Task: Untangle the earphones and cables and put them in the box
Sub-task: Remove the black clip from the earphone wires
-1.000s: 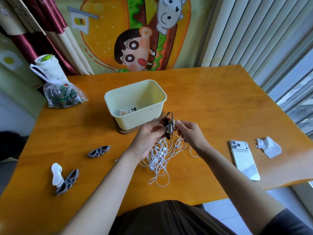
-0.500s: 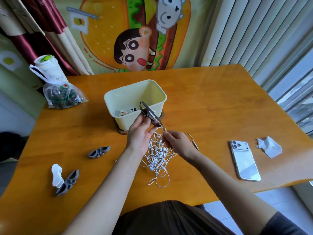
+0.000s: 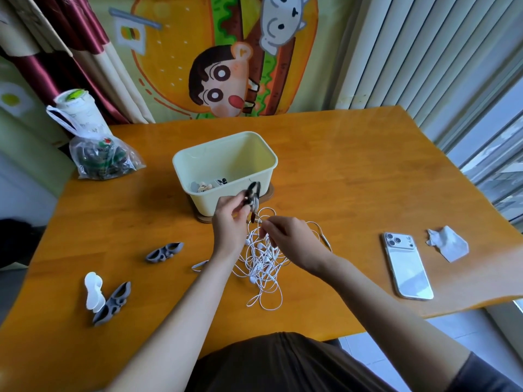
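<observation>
A tangle of white earphones lies on the wooden table in front of me, its upper strands lifted off the surface. My left hand pinches a dark grey cable winder with white cord in it, just in front of the box. My right hand pinches a white strand right beside it, over the pile. The cream box stands on a round wooden base behind the hands and holds a few small items at its bottom.
Grey winders and a white one lie at the left. A white phone and a crumpled tissue lie at the right. A plastic bag with a cup sits at the back left. The table's front edge is near my body.
My left hand carried the dark winder left toward the box and back a little. My right hand dropped from the winder to a white strand over the pile.
</observation>
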`<state>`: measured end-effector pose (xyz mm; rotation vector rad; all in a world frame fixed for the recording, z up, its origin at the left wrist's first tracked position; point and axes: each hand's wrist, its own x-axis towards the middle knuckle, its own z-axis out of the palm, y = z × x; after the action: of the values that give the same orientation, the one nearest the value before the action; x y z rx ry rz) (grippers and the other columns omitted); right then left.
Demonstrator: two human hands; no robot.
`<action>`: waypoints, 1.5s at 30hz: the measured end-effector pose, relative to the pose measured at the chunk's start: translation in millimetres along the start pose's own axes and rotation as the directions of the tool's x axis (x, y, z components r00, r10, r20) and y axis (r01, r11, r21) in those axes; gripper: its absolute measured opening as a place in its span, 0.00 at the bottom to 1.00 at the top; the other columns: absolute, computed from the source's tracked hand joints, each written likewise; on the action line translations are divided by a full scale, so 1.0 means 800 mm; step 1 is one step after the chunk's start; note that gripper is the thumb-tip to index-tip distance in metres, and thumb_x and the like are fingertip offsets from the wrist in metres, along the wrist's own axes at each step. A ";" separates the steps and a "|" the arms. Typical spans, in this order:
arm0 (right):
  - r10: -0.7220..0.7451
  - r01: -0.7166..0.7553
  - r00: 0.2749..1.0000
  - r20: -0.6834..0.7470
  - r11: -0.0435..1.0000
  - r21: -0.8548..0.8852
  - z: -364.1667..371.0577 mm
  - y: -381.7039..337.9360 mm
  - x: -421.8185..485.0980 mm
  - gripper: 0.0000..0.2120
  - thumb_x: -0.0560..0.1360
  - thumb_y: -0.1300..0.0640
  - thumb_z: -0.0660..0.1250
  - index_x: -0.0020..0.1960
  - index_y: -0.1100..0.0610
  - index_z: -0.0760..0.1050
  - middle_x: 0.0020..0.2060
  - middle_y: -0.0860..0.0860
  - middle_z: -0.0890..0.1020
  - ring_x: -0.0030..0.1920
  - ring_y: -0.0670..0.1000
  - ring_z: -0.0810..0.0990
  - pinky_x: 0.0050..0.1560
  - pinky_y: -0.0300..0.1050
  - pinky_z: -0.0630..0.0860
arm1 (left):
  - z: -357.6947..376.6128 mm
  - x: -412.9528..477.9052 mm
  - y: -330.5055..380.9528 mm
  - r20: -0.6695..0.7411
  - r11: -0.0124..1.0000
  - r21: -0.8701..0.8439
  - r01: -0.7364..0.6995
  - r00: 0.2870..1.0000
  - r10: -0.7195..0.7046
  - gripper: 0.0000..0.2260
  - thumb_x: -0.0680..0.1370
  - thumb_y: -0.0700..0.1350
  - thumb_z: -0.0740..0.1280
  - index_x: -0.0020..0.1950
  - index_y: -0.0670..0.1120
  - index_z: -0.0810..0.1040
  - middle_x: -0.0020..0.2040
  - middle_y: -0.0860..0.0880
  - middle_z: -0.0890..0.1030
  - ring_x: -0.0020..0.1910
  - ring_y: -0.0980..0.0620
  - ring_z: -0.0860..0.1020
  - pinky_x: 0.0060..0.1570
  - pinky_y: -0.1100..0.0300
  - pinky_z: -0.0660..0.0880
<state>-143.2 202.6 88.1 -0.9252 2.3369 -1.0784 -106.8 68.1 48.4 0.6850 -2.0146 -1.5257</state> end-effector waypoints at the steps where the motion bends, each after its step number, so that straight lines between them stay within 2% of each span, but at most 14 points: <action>1: -0.001 0.001 1.000 -0.006 1.000 -0.004 -0.004 -0.002 0.002 0.14 0.81 0.55 0.56 0.41 0.55 0.76 0.28 0.45 0.73 0.24 0.43 0.68 0.27 0.35 0.64 | 0.000 -0.001 -0.001 0.042 0.992 0.089 -0.086 0.996 0.083 0.15 0.77 0.31 0.63 0.64 0.39 0.77 0.51 0.45 0.74 0.51 0.51 0.76 0.53 0.70 0.73; 3: -0.005 0.005 1.000 -0.019 1.000 -0.022 -0.015 -0.002 0.006 0.13 0.81 0.55 0.57 0.44 0.54 0.78 0.28 0.46 0.74 0.24 0.44 0.67 0.27 0.36 0.63 | -0.002 -0.004 -0.006 0.120 0.954 0.204 -0.221 0.973 0.200 0.17 0.76 0.28 0.63 0.64 0.37 0.76 0.49 0.47 0.72 0.50 0.54 0.74 0.50 0.77 0.69; 5: 0.000 -0.002 0.999 -0.043 0.999 -0.045 -0.028 0.003 0.011 0.13 0.81 0.55 0.57 0.45 0.54 0.80 0.28 0.48 0.74 0.25 0.46 0.66 0.27 0.38 0.62 | -0.007 -0.006 -0.014 0.173 0.934 0.248 -0.255 0.961 0.217 0.18 0.76 0.27 0.64 0.64 0.38 0.77 0.49 0.48 0.73 0.51 0.55 0.74 0.52 0.79 0.68; 11: 0.041 -0.048 0.995 -0.089 0.996 -0.078 -0.052 0.025 0.021 0.13 0.80 0.54 0.59 0.43 0.53 0.81 0.29 0.52 0.74 0.27 0.49 0.64 0.26 0.39 0.58 | -0.008 -0.009 -0.010 0.440 0.956 0.259 -0.141 0.898 0.014 0.16 0.78 0.32 0.64 0.65 0.42 0.76 0.52 0.47 0.75 0.53 0.52 0.73 0.48 0.78 0.67; 14: 0.081 -0.087 0.989 -0.122 0.995 -0.050 -0.049 0.031 0.020 0.13 0.80 0.55 0.60 0.41 0.54 0.80 0.29 0.49 0.73 0.26 0.47 0.65 0.25 0.37 0.60 | -0.006 -0.010 -0.005 0.514 0.963 0.253 -0.093 0.856 -0.052 0.16 0.78 0.34 0.64 0.65 0.44 0.77 0.51 0.47 0.75 0.52 0.50 0.74 0.54 0.65 0.72; 16: 0.098 -0.105 0.986 -0.134 0.994 -0.044 -0.047 0.035 0.019 0.13 0.80 0.55 0.60 0.40 0.53 0.79 0.29 0.47 0.73 0.26 0.46 0.65 0.26 0.37 0.61 | -0.008 -0.010 -0.004 0.560 0.973 0.226 -0.048 0.824 -0.090 0.16 0.78 0.34 0.64 0.64 0.46 0.78 0.49 0.49 0.75 0.50 0.50 0.74 0.54 0.58 0.73; 19: 0.110 -0.115 0.984 -0.140 0.993 -0.027 -0.045 0.039 0.018 0.13 0.80 0.55 0.60 0.39 0.54 0.78 0.29 0.46 0.73 0.27 0.45 0.66 0.27 0.35 0.62 | -0.013 -0.017 0.000 0.605 0.989 0.094 0.113 0.782 -0.146 0.17 0.78 0.32 0.63 0.64 0.46 0.77 0.49 0.51 0.77 0.49 0.54 0.76 0.50 0.65 0.75; 22: 0.113 -0.112 0.981 -0.156 0.994 0.016 -0.044 0.041 0.018 0.12 0.80 0.54 0.61 0.40 0.54 0.77 0.29 0.46 0.74 0.27 0.45 0.66 0.26 0.34 0.63 | -0.013 -0.023 0.005 0.640 0.952 -0.073 0.299 0.746 -0.185 0.17 0.77 0.30 0.63 0.61 0.48 0.77 0.48 0.50 0.80 0.46 0.52 0.77 0.46 0.65 0.77; 25: 0.127 -0.121 0.973 -0.193 0.992 0.043 -0.045 0.044 0.019 0.12 0.80 0.55 0.61 0.41 0.55 0.77 0.30 0.47 0.74 0.27 0.43 0.67 0.26 0.33 0.63 | -0.015 -0.021 0.010 0.649 0.919 -0.109 0.378 0.727 -0.222 0.15 0.78 0.30 0.62 0.60 0.44 0.78 0.48 0.48 0.82 0.45 0.54 0.79 0.48 0.61 0.78; 30: 0.125 -0.106 0.969 -0.213 0.989 0.098 -0.042 0.039 0.016 0.15 0.79 0.55 0.61 0.35 0.52 0.75 0.24 0.43 0.73 0.22 0.40 0.67 0.24 0.32 0.60 | -0.013 -0.019 0.024 0.669 0.895 -0.223 0.385 0.729 -0.147 0.13 0.78 0.32 0.63 0.56 0.47 0.80 0.48 0.46 0.82 0.45 0.52 0.79 0.48 0.60 0.79; 33: 0.165 -0.125 0.968 -0.191 0.970 0.207 -0.033 0.034 0.013 0.19 0.80 0.55 0.59 0.31 0.50 0.70 0.17 0.39 0.69 0.20 0.41 0.64 0.25 0.34 0.57 | -0.005 -0.019 0.032 0.591 0.858 -0.364 0.362 0.802 -0.088 0.12 0.78 0.32 0.63 0.57 0.43 0.79 0.50 0.44 0.81 0.47 0.50 0.79 0.52 0.56 0.78; 38: 0.249 -0.158 0.955 -0.162 0.888 0.432 -0.021 0.028 0.015 0.18 0.81 0.54 0.58 0.33 0.53 0.72 0.22 0.42 0.70 0.23 0.42 0.63 0.27 0.36 0.59 | 0.001 -0.019 0.038 0.504 0.800 -0.484 0.355 0.860 -0.077 0.14 0.78 0.31 0.61 0.60 0.42 0.78 0.50 0.47 0.83 0.49 0.50 0.79 0.52 0.58 0.79; 42: 0.267 -0.207 0.959 -0.092 0.887 0.413 -0.011 0.030 0.012 0.17 0.81 0.53 0.58 0.34 0.54 0.74 0.24 0.43 0.71 0.25 0.42 0.64 0.28 0.35 0.61 | -0.003 -0.013 0.038 0.432 0.688 -0.616 0.383 0.895 -0.111 0.14 0.79 0.31 0.59 0.56 0.45 0.80 0.49 0.48 0.82 0.48 0.48 0.77 0.50 0.59 0.79; 45: 0.268 -0.232 0.963 -0.032 0.882 0.410 -0.004 0.028 0.009 0.17 0.81 0.54 0.58 0.35 0.54 0.75 0.26 0.45 0.72 0.25 0.42 0.65 0.27 0.34 0.62 | -0.003 -0.010 0.038 0.381 0.634 -0.670 0.387 0.912 -0.154 0.14 0.79 0.31 0.59 0.57 0.43 0.78 0.48 0.50 0.84 0.44 0.51 0.79 0.55 0.56 0.78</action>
<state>-158.8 210.0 71.5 -0.4158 2.1033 -1.4364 -101.9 78.8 77.5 0.4412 -1.2642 -2.5318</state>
